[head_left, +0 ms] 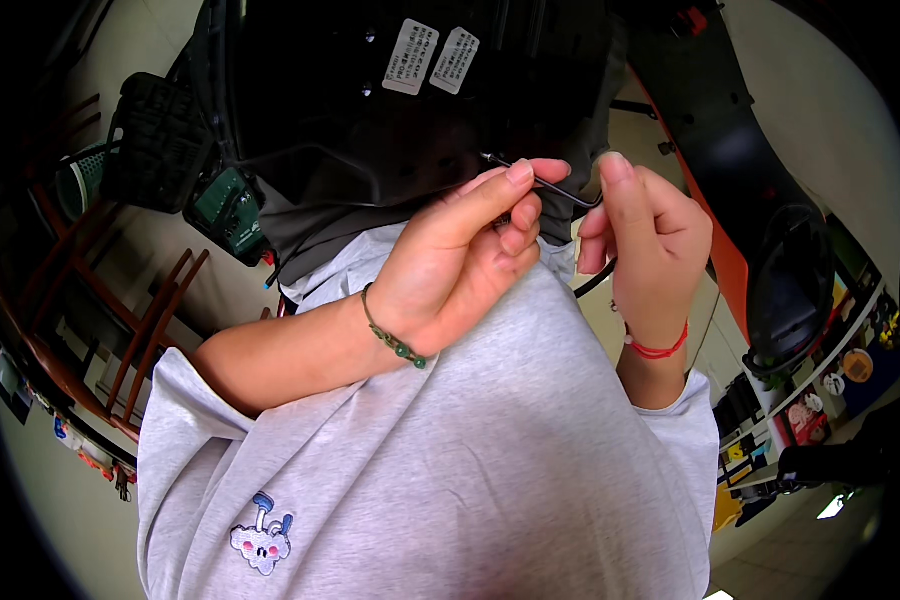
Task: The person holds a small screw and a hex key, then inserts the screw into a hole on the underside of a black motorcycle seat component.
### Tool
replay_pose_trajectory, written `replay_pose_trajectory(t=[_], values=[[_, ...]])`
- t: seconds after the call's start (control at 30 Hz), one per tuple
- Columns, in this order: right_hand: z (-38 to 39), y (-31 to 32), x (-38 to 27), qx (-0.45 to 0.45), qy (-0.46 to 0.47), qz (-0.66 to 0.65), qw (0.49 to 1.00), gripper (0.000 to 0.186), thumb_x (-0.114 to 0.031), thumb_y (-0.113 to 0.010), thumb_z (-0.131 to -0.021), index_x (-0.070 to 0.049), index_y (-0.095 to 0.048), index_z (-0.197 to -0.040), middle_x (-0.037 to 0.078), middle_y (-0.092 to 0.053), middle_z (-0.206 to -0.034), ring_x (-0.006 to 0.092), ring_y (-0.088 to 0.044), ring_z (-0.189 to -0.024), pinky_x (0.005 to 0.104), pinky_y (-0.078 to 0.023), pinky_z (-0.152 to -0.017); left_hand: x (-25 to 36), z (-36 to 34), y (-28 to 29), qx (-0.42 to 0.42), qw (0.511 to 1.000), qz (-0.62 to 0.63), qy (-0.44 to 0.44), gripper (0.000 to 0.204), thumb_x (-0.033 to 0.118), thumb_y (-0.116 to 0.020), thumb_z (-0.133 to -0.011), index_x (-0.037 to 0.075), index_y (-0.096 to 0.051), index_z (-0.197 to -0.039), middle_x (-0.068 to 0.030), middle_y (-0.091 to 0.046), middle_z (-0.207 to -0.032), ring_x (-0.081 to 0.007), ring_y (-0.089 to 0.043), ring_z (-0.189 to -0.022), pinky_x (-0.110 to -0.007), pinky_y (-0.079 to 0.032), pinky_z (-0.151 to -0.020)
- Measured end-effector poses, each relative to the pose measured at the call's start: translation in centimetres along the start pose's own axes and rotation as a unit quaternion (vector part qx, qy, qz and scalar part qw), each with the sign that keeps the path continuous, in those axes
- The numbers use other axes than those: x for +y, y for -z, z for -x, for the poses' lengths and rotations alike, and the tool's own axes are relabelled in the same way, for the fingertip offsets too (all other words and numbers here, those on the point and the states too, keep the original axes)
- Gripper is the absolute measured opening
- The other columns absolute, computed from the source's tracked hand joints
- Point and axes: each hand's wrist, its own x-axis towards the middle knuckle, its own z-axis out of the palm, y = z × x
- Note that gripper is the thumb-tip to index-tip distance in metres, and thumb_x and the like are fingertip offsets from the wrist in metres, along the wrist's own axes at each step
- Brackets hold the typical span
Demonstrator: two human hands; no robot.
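Pinched between thumb and index finger, my left hand (470, 230) has hold of a bent hex key (564, 191) — gap closed down to the width of the rod, other fingers curled loosely below. Key's thin tip pokes out past the thumb, on the far left side of the pinch; its bend lies to the right, at the fingers of my right hand (655, 225). That hand's fingers are curled, thumb raised; I cannot tell whether they clasp the short end or only touch it.

Beyond the grip: a large black panel (320, 100), two white labels (410, 57) stuck on it. Left of the grip: a dark tool case (155, 150), and nearer than that a wooden chair (170, 310). Right of my right hand — a long black-and-orange board (733, 278). Below both hands: my grey shirt (450, 430).
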Motion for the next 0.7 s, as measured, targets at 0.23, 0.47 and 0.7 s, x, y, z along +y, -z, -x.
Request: replay_pose_trajectory(t=[0.23,0.47,0.7], values=[[-1.4,2.1,1.5,-0.023,0.393,0.243,0.887,0.035,-0.01,-0.08,-0.07,-0.002,-0.065,-0.1,0.006,-0.067,-0.08,0.017,-0.062,-0.072,0.0261,-0.045,-0.059,-0.1,0.1,0.2,-0.009,1.0,0.004,-0.009,0.024,0.022,-0.049,-0.1,0.002,-0.059,-0.11,0.0043,-0.052,-0.074,-0.0023,-0.043,-0.063,-0.018,-0.037,-0.055],[-1.6,2.0,1.2,-0.007,0.416,0.294,0.86,0.015,-0.012,-0.078,-0.072,-0.007,-0.064,-0.076,0.003,-0.053,-0.058,0.0172,-0.048,-0.047,0.0282,-0.035,-0.043,-0.2,-0.1,0.6,-0.032,0.999,0.014,-0.009,0.024,0.022,-0.054,-0.097,0.002,-0.06,-0.11,0.0048,-0.055,-0.075,-0.0009,-0.046,-0.065,-0.017,-0.038,-0.056],[0.9,-0.2,0.2,-0.079,0.057,-0.008,0.995,0.019,-0.006,-0.071,-0.079,-0.004,-0.059,-0.065,0.004,-0.051,-0.05,0.0128,-0.048,-0.04,0.0256,-0.032,-0.038,-0.1,0.0,0.3,-0.011,1.0,-0.008,-0.014,0.025,0.023,-0.047,-0.101,0.003,-0.061,-0.106,0.0043,-0.051,-0.074,-0.0034,-0.042,-0.062,-0.018,-0.038,-0.056]])
